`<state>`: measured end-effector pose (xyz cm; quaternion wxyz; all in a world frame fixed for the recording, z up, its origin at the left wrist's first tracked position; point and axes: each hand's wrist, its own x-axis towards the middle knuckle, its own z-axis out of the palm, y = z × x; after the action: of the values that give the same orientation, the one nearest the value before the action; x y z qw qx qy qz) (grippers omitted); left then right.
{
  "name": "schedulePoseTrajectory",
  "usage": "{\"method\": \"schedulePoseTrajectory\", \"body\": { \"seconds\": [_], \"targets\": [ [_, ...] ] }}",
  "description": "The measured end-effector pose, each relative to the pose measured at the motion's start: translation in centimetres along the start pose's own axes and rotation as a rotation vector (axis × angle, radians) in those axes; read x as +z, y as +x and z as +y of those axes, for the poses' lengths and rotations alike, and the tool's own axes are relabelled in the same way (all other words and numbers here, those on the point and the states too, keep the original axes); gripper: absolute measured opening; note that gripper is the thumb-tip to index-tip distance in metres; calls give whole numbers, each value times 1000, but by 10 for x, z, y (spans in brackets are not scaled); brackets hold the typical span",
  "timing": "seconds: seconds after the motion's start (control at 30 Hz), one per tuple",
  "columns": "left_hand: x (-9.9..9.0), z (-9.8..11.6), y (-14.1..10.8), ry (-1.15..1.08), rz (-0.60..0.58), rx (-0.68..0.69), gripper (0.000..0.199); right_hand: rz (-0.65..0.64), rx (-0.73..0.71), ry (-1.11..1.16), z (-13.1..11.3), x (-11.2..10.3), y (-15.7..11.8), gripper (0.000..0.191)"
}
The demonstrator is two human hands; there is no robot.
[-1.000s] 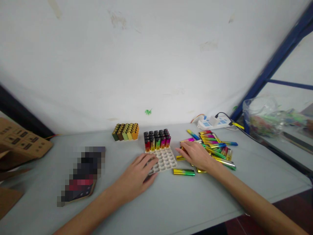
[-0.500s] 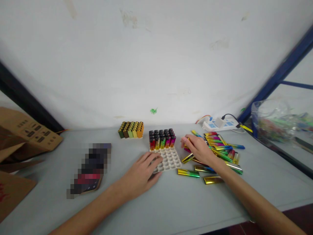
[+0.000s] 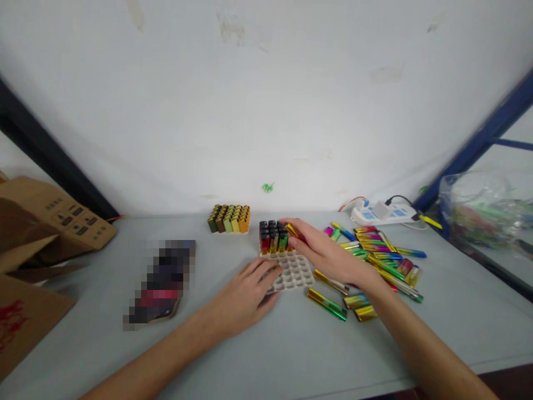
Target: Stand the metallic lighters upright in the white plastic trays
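A pale tray (image 3: 297, 272) with round holes lies on the grey table, its back rows filled with upright lighters (image 3: 273, 239) with black tops and coloured bodies. My left hand (image 3: 254, 286) grips the tray's left front edge, fingers over the holes and thumb at the near side. My right hand (image 3: 318, 247) is closed on a shiny gold sleeve (image 3: 292, 229) at the right of the upright lighters, partly hiding them. Metallic coloured sleeves (image 3: 383, 255) lie in a loose pile to the right, with a gold-green one (image 3: 327, 304) nearer the front.
Behind to the left stands a block of gold-topped lighters (image 3: 229, 219). A pixelated dark object (image 3: 166, 278) lies at left, beside cardboard boxes (image 3: 54, 216). A power strip (image 3: 385, 213) sits by the wall, and a clear plastic bag (image 3: 483, 211) at far right.
My right hand has moved left from the pile to the upright lighters and now holds a gold sleeve. Some sleeves at the pile's near edge have shifted. My left hand stays on the tray.
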<state>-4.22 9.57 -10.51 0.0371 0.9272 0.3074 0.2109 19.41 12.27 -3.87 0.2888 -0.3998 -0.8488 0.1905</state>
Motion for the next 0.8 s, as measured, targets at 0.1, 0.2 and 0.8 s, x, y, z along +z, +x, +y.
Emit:
{"method": "schedulePoseTrajectory", "body": {
  "seconds": [0.1, 0.2, 0.8],
  "targets": [
    [0, 2, 0, 25, -7, -4, 41, -32, -46, -104, -1, 10, -5, 49],
    [1, 5, 0, 62, -16, -10, 41, -29, -12, -140, 2, 19, -8, 46],
    [-3, -7, 0, -100, 392, -100, 17, 67, 74, 263, 7, 55, -4, 29]
  ]
}}
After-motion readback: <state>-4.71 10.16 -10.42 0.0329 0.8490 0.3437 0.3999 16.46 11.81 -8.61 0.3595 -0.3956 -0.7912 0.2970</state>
